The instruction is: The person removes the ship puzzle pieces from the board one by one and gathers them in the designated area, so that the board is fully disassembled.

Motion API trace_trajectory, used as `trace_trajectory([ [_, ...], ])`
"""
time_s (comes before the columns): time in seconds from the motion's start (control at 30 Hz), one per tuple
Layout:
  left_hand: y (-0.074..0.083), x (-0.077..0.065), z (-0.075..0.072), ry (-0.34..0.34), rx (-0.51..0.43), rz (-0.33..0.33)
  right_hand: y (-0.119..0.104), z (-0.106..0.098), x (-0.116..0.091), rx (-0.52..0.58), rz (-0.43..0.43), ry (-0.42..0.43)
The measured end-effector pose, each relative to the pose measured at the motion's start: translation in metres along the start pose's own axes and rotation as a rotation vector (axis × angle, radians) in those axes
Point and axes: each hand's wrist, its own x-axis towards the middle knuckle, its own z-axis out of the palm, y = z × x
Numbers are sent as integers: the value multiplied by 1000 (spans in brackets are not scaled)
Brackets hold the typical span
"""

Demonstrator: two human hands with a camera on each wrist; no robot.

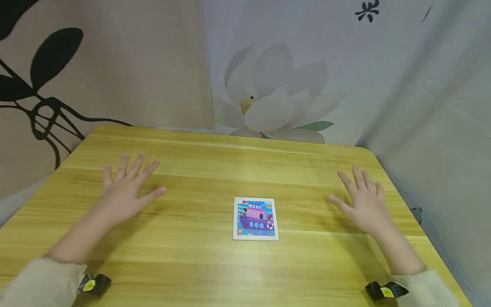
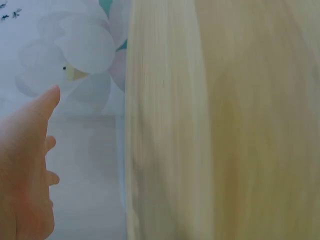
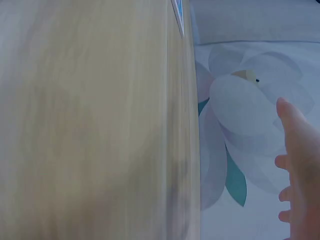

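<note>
Boat picture, one only, lies flat on one table, between the left hand and the right hand, well apart from both. Those hold nothing, fingers spread wide. I'd say handling hasn't begun; taking it up would call for bringing a hand inward. Two black wrist devices sit by two pale sleeves.

Well behind the fingers of my left hand, I wear a cream sleeve. At its thumb side sits a small, blocky black device with a yellow label. Behind my right hand's fingers come a matching sleeve and another dark, blocky unit, its yellow sticker likewise thumb-side.
</note>
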Motion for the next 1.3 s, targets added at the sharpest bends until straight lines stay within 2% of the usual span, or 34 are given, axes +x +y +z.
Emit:
trace_trajectory([
  [0.27,22,5,13,40,-141,66,-22,12,1,88,-73,42],
  [0.47,40,10,24,40,-256,105,-37,22,2,183,-133,76],
  [0.67,57,14,37,45,-348,144,-53,31,4,303,-175,76],
  [1.0,89,20,62,37,-469,200,-83,53,5,522,-217,-38],
  [1.3,113,27,80,-9,-553,208,-94,71,6,611,-214,-151],
])
